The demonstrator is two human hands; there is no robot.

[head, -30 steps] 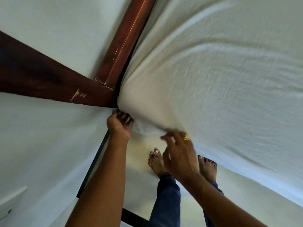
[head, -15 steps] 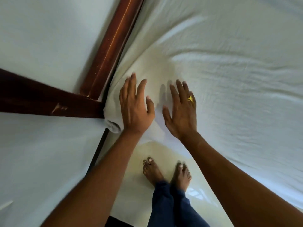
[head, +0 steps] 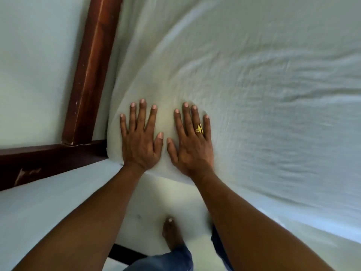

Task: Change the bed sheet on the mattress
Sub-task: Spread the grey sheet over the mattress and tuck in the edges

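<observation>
Here, a person's left hand (head: pixel 139 142) and right hand (head: pixel 190 143) lie flat, side by side, on the white bed sheet (head: pixel 254 85) at one corner of the bed. The fingers are straight and spread, and the palms press the cloth and grip nothing. A gold ring (head: pixel 199 130) shows on the right hand. The sheet covers the whole stretch of mattress in view, so the mattress itself is hidden beneath it. The cloth wraps down over the corner just beside the dark wooden bed frame (head: pixel 91 71), whose two rails meet to the left of the hands. Shallow creases run across the sheet to the right of the hands, and the picture blurs toward that edge. Between the forearms, one bare foot (head: pixel 172 233) and the hem of blue trousers (head: pixel 170 261) show on the pale floor (head: pixel 150 218), close against the bed's side.

Judging by how things lie, the job appears well along at this corner. A sheet is on, spread over the top and turned down over the edge, and the hands seem to be smoothing or seating it. Whether the edge is tucked under cannot be told, as the underside is out of sight. What looks left is flattening the creases on the right and seeing to the other corners, none of which the picture shows. No second sheet is in view.
</observation>
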